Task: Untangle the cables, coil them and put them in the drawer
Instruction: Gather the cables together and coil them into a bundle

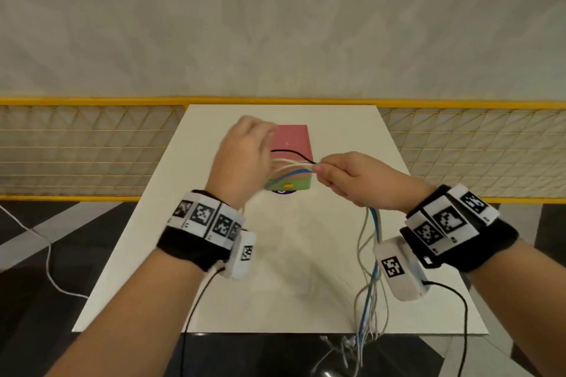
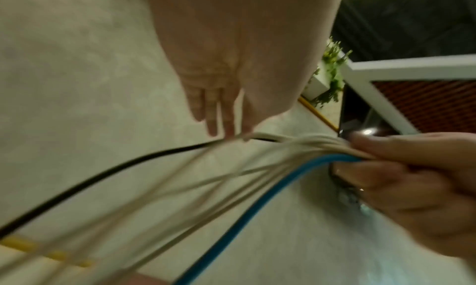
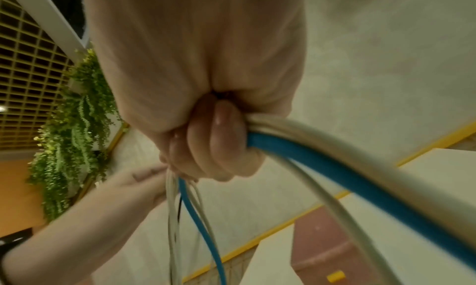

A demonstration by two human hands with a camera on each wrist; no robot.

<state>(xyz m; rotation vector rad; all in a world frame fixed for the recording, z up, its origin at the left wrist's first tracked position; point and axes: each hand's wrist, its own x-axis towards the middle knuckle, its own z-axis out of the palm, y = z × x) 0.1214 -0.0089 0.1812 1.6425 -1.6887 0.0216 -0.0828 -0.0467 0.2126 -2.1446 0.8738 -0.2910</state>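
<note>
Right hand (image 1: 355, 180) fingers clench the cable bundle (image 1: 294, 166). Left hand (image 1: 242, 159) fingers lie straight together against it; pinching unclear.

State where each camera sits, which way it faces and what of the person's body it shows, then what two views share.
Head: on the head, facing forward and down at the table; left hand and right hand show.
Left wrist: on that wrist, facing along the palm to the cables; the right hand shows.
Right wrist: faces along the right fist; left forearm below.
Shared: both wrist views show the blue cable.
</note>
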